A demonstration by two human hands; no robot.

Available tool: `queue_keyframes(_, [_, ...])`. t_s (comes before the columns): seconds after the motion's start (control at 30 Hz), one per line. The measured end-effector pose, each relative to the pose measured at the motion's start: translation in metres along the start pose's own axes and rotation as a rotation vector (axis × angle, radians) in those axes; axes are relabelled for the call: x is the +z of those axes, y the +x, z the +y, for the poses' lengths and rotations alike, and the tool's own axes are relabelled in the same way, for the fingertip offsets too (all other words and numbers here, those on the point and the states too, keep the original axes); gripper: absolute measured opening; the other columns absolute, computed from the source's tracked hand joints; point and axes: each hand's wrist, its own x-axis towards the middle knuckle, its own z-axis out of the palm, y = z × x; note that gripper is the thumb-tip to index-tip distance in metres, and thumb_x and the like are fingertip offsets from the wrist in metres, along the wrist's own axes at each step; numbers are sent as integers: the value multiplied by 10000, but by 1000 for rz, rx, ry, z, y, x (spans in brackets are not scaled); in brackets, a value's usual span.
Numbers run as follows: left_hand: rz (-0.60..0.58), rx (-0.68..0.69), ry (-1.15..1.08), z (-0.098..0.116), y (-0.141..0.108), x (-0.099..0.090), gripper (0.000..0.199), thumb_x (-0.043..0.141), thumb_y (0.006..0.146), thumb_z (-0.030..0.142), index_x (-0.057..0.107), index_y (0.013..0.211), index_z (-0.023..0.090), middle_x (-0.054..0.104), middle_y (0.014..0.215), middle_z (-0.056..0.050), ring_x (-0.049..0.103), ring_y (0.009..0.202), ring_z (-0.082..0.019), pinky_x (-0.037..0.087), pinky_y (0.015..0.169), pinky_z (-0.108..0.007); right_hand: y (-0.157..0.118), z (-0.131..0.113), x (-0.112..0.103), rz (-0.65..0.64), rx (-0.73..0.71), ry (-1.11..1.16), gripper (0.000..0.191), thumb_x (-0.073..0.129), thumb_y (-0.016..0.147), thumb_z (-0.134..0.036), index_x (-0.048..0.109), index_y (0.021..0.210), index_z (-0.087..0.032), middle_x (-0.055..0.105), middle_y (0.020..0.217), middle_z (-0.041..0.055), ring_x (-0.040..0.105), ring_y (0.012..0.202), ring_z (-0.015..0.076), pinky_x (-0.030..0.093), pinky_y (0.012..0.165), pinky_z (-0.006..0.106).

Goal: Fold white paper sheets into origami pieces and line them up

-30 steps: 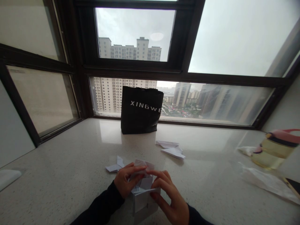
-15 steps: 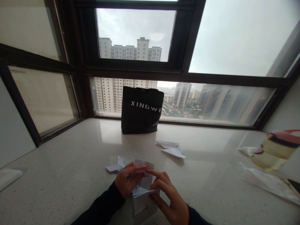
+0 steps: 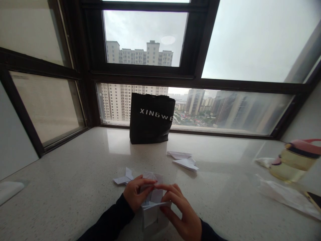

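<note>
Low in the middle of the head view is a folded white paper piece (image 3: 150,217), with upright flaps and creases. My left hand (image 3: 136,194) pinches its far left part between thumb and fingers. On the right side, my right hand (image 3: 179,207) grips the near flap between thumb and fingers, while its index finger reaches to the far flap beside my left fingertips. Parts of the paper are hidden behind both hands. Just beyond my left hand lies a small folded paper shape (image 3: 124,178). Farther right are folded paper pieces (image 3: 185,161), lying together.
A black bag (image 3: 152,118) with white letters stands by the window. At the right are a pink-lidded bottle (image 3: 294,162), a crumpled white wrapper (image 3: 288,195) and the corner of a phone (image 3: 314,199). A white object (image 3: 11,190) lies at the left edge of the speckled counter (image 3: 75,180).
The far flap of the paper has shifted slightly, and my fingertips have moved a little down and left along it. Both hands keep their hold; the other things have stayed in place.
</note>
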Motion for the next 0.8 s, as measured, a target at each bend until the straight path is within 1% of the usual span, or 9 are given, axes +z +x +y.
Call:
queue_keyframes(0.13, [16, -72, -93, 2, 0, 2, 161, 559, 675, 224, 655, 785, 155, 625, 787, -70, 576, 751, -192, 448, 658, -265, 0, 8, 0, 178, 73, 21, 94, 389, 808, -244, 455, 750, -208, 451, 1015, 77, 449, 942, 207, 399, 776, 321])
queue_keyframes(0.23, [-18, -135, -233, 8, -3, 7, 153, 577, 657, 232, 646, 761, 143, 639, 717, -46, 581, 684, -178, 448, 593, -237, 3, 13, 1, 233, 120, -26, 142, 394, 805, -282, 481, 727, -201, 462, 976, 71, 476, 860, 193, 429, 693, 287])
queue_keyframes(0.33, [-43, -164, -347, 17, -5, 12, 179, 612, 628, 243, 631, 768, 134, 642, 708, -36, 573, 628, -157, 438, 557, -210, 5, 17, 3, 249, 163, -60, 190, 400, 799, -323, 509, 714, -193, 482, 950, 71, 490, 802, 184, 438, 619, 268])
queue_keyframes(0.47, [-53, -145, -416, 21, -5, 16, 199, 628, 616, 232, 611, 791, 140, 637, 759, -41, 571, 660, -153, 436, 602, -201, 6, 23, 5, 236, 176, -37, 210, 393, 801, -341, 518, 733, -187, 509, 888, 64, 496, 772, 172, 426, 591, 259])
queue_keyframes(0.57, [-66, -149, -394, 16, -6, 18, 179, 619, 627, 234, 600, 784, 151, 631, 758, -43, 570, 666, -158, 439, 597, -206, 6, 26, 6, 225, 193, -16, 218, 391, 803, -348, 512, 724, -185, 524, 792, 44, 497, 729, 162, 416, 593, 260])
queue_keyframes(0.67, [-53, -156, -329, 11, -8, 20, 160, 603, 644, 268, 591, 768, 167, 625, 730, -37, 564, 646, -160, 436, 573, -208, 7, 25, 8, 221, 223, 21, 233, 396, 800, -365, 514, 717, -182, 530, 725, 23, 499, 671, 148, 413, 571, 253])
queue_keyframes(0.8, [-92, -102, -257, 13, -9, 20, 191, 554, 683, 337, 578, 759, 164, 597, 663, -26, 537, 592, -145, 409, 543, -203, 7, 24, 9, 221, 272, 24, 260, 401, 793, -383, 528, 704, -175, 521, 640, -5, 477, 575, 126, 397, 528, 240])
